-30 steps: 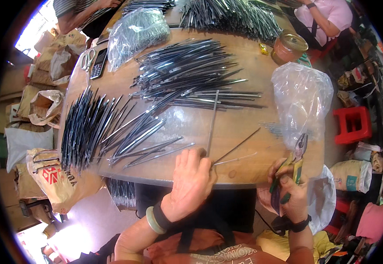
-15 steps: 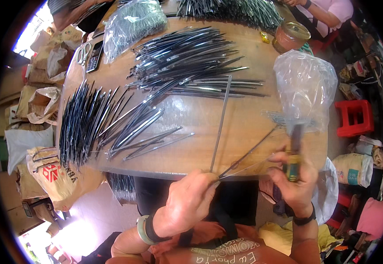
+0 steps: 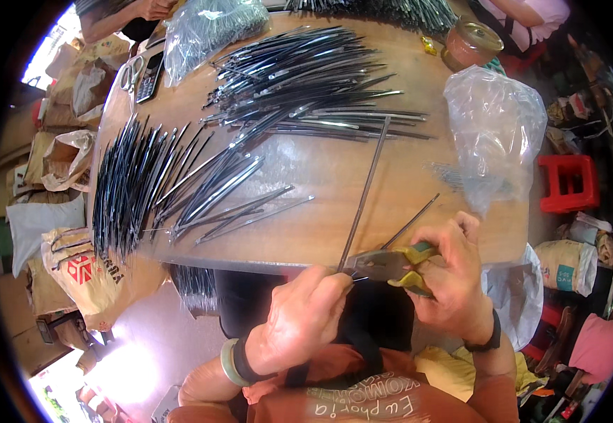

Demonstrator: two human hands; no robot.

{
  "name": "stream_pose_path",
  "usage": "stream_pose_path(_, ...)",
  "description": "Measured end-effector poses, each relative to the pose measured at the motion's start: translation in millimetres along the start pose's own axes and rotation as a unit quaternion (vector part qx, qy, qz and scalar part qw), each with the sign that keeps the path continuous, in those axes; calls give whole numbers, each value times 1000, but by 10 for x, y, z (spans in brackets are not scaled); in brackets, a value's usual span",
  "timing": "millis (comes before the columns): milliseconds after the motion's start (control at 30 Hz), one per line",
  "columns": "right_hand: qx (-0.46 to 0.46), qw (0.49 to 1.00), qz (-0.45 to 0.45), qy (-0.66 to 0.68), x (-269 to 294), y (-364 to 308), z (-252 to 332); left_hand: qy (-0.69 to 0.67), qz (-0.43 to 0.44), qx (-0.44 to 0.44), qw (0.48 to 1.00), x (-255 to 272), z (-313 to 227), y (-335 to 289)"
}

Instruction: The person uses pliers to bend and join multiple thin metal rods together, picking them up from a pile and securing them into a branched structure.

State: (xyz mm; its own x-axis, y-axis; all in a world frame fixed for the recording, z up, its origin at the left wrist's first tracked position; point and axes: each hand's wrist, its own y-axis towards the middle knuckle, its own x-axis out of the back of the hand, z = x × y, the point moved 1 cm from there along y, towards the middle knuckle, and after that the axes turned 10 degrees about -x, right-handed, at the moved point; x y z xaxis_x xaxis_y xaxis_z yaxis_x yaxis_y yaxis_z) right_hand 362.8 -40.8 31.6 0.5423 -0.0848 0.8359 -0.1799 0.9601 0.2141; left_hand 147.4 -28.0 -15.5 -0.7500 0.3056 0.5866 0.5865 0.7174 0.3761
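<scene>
My left hand (image 3: 303,307) is closed on the near ends of two thin metal strips. One long strip (image 3: 368,187) rises steeply over the table; the other, darker strip (image 3: 413,220) slants away to the right, so they form a V. In my right hand (image 3: 454,282) are pliers (image 3: 378,266) with yellow-green handles. Their jaws point left and lie at the strips' joined ends, against my left fingertips. Whether the jaws bite on the metal I cannot tell. My left fingers hide the ends themselves.
Dark strips lie in a large pile (image 3: 299,77) and a left bundle (image 3: 126,187) on the wooden table (image 3: 278,236). A clear plastic bag (image 3: 493,120) covers part of some thin wires (image 3: 454,176). Scissors (image 3: 131,74), a round tin (image 3: 474,44) and a red stool (image 3: 567,185) stand around.
My right hand has come left toward my left hand. The pliers, upright and blurred before, now lie sideways with their jaws at the strip ends. The view has shifted slightly.
</scene>
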Motion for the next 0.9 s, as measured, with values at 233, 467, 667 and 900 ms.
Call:
stream_pose_path(233,-314,894,27,319,-21,-143,-173,-78,-8,86,993,47,8,-43)
stream_pose_path(467,-233,935,-5,269,37,-77,-191,-546,-9,391,741,150,137,100)
stream_pose_path(667,-6,1000,24,13,165,202,-120,-537,153,433,708,166,215,110)
stream_pose_path(900,-3,997,76,-5,159,240,-44,-492,194,409,744,150,252,78)
